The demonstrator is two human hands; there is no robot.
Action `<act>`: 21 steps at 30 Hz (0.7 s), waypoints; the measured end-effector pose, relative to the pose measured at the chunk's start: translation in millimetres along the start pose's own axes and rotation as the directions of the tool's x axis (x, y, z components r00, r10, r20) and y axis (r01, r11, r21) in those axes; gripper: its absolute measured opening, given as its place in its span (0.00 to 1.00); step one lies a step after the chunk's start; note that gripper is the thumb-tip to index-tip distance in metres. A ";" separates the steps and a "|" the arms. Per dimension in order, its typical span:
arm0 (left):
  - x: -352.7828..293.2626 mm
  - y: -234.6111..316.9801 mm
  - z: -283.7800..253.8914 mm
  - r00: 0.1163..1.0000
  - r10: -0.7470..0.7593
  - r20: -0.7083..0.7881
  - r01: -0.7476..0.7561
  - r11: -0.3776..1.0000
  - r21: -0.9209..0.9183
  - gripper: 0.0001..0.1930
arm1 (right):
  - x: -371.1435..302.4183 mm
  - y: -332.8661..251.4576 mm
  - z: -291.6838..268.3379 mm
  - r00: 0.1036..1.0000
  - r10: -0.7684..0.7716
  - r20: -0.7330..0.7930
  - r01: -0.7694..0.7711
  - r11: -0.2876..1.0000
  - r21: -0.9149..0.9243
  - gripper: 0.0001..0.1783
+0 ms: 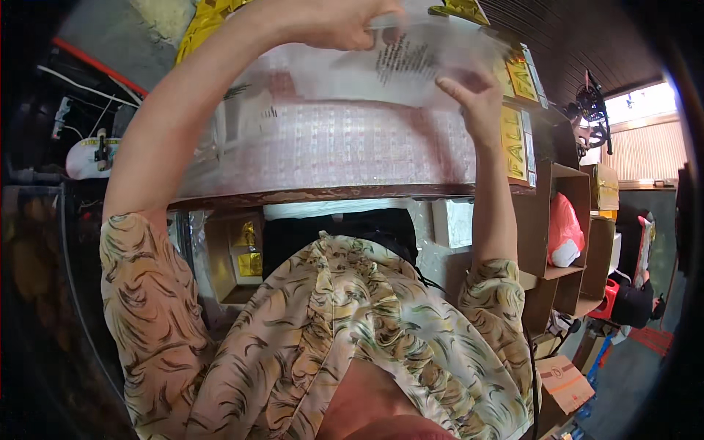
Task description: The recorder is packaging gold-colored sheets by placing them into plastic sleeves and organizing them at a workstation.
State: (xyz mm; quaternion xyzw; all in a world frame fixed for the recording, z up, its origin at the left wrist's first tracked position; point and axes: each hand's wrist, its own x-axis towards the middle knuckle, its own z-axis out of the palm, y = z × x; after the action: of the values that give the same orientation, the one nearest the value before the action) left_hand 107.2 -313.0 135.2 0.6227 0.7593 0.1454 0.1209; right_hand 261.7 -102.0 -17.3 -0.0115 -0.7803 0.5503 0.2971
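A clear plastic bag (pixel 403 62) with dark print is stretched between my hands above the far part of the table. My left hand (pixel 352 28) is closed on its upper left edge, fingers curled and a little blurred. At the bag's right side, my right hand (pixel 475 95) grips the film, with the thumb pointing left and the other fingers smeared by motion and partly behind the plastic. Under the bag, more clear film (pixel 315 147) with a fine grid pattern covers the table top.
Yellow-and-white packages (pixel 515 143) stand along the table's right end. Yellow wrapping (pixel 198 33) lies at the far left. Open cardboard boxes (pixel 561 213) are stacked on the right, one holding a pink bag (pixel 565 227). Below the table edge sits a carton (pixel 231 253) with golden packets.
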 end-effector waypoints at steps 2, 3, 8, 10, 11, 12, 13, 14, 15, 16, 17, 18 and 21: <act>5.9 -10.4 11.2 0.999 0.037 -0.001 -0.037 0.999 0.019 0.13 | -9.5 5.5 8.7 1.000 0.006 0.009 -0.005 0.999 -0.047 0.22; 7.8 -18.0 18.0 0.997 0.080 0.000 -0.080 0.996 0.039 0.13 | -12.6 4.7 16.9 1.000 0.006 0.021 -0.005 0.999 -0.041 0.22; 6.2 -27.1 33.6 0.996 0.087 0.015 -0.087 0.996 0.013 0.17 | -23.8 18.4 33.3 0.992 0.122 -0.018 -0.121 0.993 0.014 0.13; -6.9 -25.0 34.7 0.999 0.038 0.019 -0.038 0.999 -0.017 0.19 | -25.3 24.7 33.3 0.996 0.085 -0.025 -0.085 0.996 -0.019 0.11; -16.2 -29.0 38.6 0.975 0.106 -0.197 -0.118 0.992 -0.051 0.22 | -27.1 28.1 31.4 0.990 0.124 -0.065 -0.122 0.992 0.042 0.10; -23.7 -34.9 43.7 0.900 0.161 -0.405 -0.205 0.977 -0.066 0.26 | -29.1 31.5 28.9 0.981 0.166 -0.103 -0.156 0.982 0.104 0.10; -36.2 -47.4 50.2 0.899 0.148 -0.412 -0.188 0.980 -0.060 0.26 | -27.3 32.7 31.2 0.983 0.159 -0.087 -0.149 0.983 0.111 0.10; -42.9 -65.7 64.6 0.762 0.080 -0.643 -0.316 0.912 -0.261 0.29 | -27.0 34.3 30.5 0.985 0.137 -0.103 -0.127 0.987 0.097 0.10; -47.1 -78.1 81.1 0.589 -0.055 -0.806 -0.475 0.783 -0.401 0.33 | -27.2 34.3 31.1 0.986 0.116 -0.120 -0.106 0.991 0.084 0.10; -52.7 -81.7 100.2 0.588 -0.059 -0.807 -0.473 0.784 -0.402 0.33 | -28.2 31.9 33.3 0.988 0.084 -0.131 -0.083 0.996 0.013 0.10; -61.7 -80.4 119.9 0.659 -0.271 -0.701 -0.401 0.663 -0.633 0.33 | -28.9 33.8 35.8 0.989 0.083 -0.122 -0.082 0.997 0.018 0.10; -67.1 -81.8 138.1 0.711 -0.450 -0.541 -0.317 0.481 -0.817 0.35 | -30.3 37.3 36.8 0.983 0.107 -0.150 -0.097 0.993 0.074 0.10; -45.0 -101.4 186.9 0.657 -0.344 -0.671 -0.387 0.609 -0.692 0.42 | -36.4 38.6 40.3 0.976 0.137 -0.170 -0.119 0.987 0.109 0.11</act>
State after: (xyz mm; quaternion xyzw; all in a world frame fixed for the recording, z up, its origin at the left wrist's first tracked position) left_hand 91.9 -362.5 -75.9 0.3924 0.5815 0.7105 0.0550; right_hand 260.5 -133.7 -75.9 -0.0960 -0.7204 0.6028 0.3293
